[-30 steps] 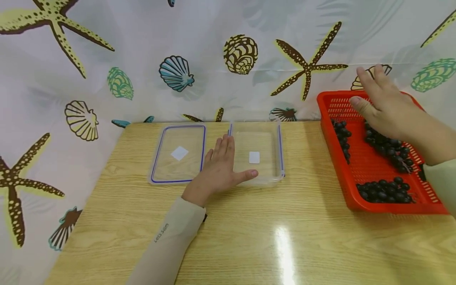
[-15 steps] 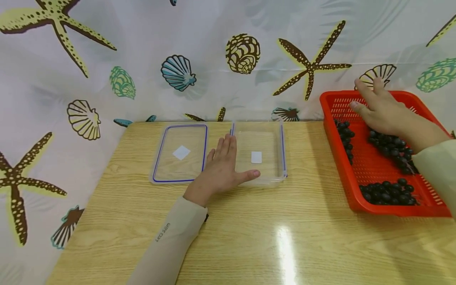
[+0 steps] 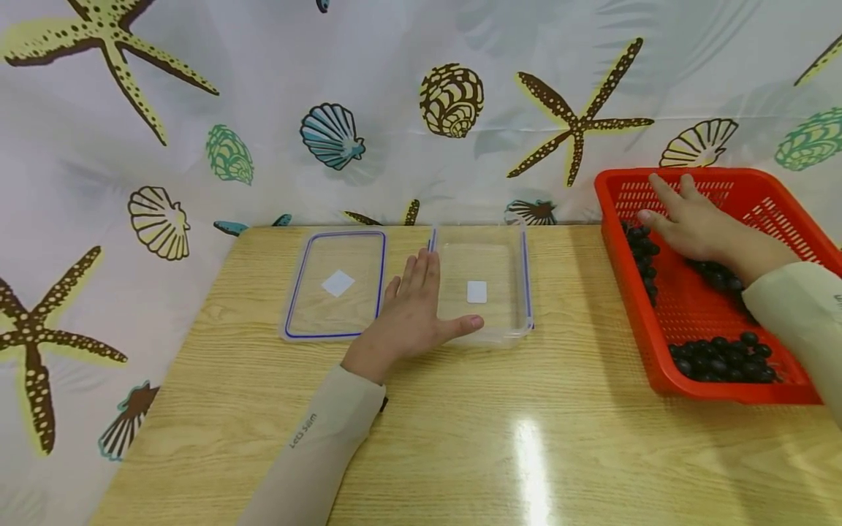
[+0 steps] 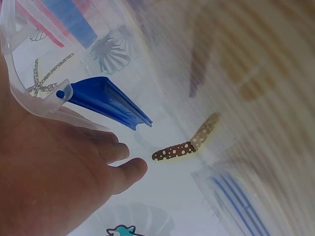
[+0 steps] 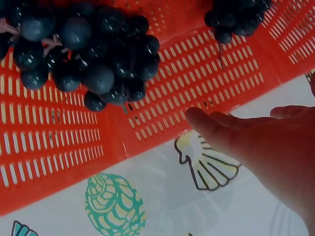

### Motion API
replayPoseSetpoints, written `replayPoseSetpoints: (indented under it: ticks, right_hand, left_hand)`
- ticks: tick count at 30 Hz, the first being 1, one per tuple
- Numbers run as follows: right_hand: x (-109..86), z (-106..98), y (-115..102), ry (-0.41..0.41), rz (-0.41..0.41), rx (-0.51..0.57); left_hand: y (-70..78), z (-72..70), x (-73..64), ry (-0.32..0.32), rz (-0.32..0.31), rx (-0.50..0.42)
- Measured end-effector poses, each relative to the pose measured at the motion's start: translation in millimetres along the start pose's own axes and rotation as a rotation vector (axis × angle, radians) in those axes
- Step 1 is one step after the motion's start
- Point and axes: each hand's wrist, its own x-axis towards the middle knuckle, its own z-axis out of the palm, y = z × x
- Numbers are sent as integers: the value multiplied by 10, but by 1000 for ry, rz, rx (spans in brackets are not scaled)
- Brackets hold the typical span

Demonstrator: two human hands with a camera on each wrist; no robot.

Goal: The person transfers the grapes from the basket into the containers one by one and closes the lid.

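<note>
Here, in the head view, your left hand (image 3: pixel 411 318), fingers straight and thumb spread wide, lies along the left side of the clear container (image 3: pixel 528 292), near the blue-edged lid (image 3: pixel 335 310), while your right hand (image 3: pixel 704 226), fingers extended and apart, is over the red basket (image 3: pixel 628 299) holding the dark grapes (image 3: pixel 723 359). In the left wrist view, your fingertips lie near a blue clip (image 4: pixel 106 101); in the right wrist view, your fingers reach across the basket's slotted wall, apart from the bunches.
</note>
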Motion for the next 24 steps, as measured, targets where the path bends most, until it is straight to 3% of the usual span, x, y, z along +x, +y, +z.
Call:
replayPoseSetpoints:
  ticks: [18,24]
  right_hand:
    - [102,390,61,-198,13,40]
    - [117,371,71,-161,48,-41]
  left_hand:
    - [14,5,4,-3,-5,6]
    - [7,1,12,-9,2,8]
